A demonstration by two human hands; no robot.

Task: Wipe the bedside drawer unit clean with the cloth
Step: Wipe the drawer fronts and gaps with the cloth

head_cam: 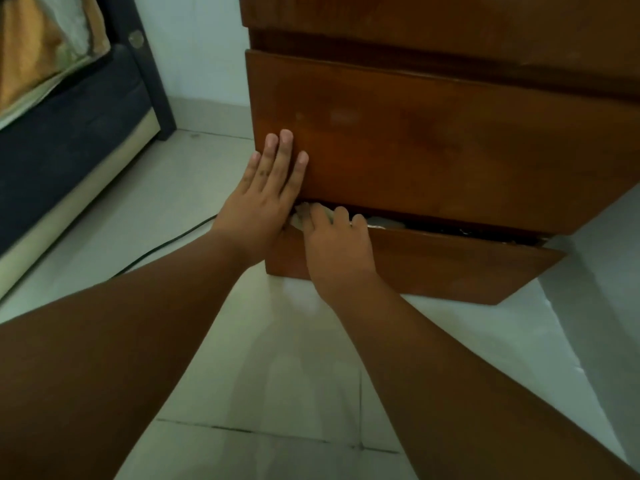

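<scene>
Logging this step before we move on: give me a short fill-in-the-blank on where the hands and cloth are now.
1. The left hand lies flat on the front of the ____ drawer.
2. The right hand presses the cloth at the top edge of the ____ drawer.
3. The bottom drawer stands slightly ____.
4. A dark ____ lies on the floor left of the unit.

Missing words: middle; bottom; open; cable

Two bare forearms showing no sleeves, left hand (258, 202) wearing no rings or glove, short plain unpainted fingernails, right hand (337, 244) likewise bare, no watch or bracelet showing at either wrist
</scene>
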